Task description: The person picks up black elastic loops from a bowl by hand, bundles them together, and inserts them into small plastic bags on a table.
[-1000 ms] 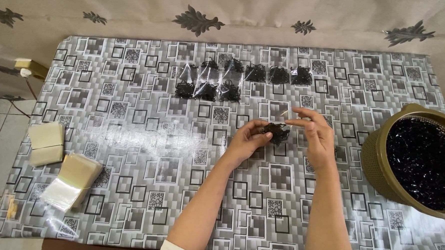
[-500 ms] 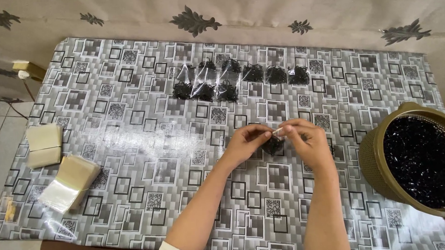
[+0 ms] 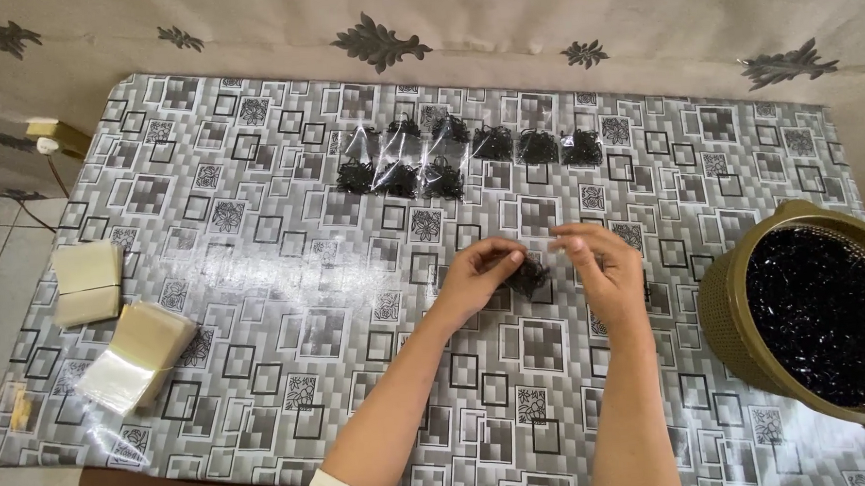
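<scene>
Both my hands meet over the middle of the table. My left hand (image 3: 480, 275) pinches a small clear bag of black bits (image 3: 529, 276), holding it just above the patterned tablecloth (image 3: 259, 280). My right hand (image 3: 599, 265) grips the same bag from the right side, fingers curled at its top edge. Several filled clear bags (image 3: 448, 160) of the same black bits lie in two rows farther back on the table.
An olive basket (image 3: 722, 308) full of black bits stands at the right edge. A stack of empty clear bags (image 3: 141, 353) and two pale flat packs (image 3: 86, 282) lie at the left. A wall with leaf prints runs behind.
My hands and the small bag stayed together at the table's middle; the fingers shifted slightly on the bag. The view moved a little.
</scene>
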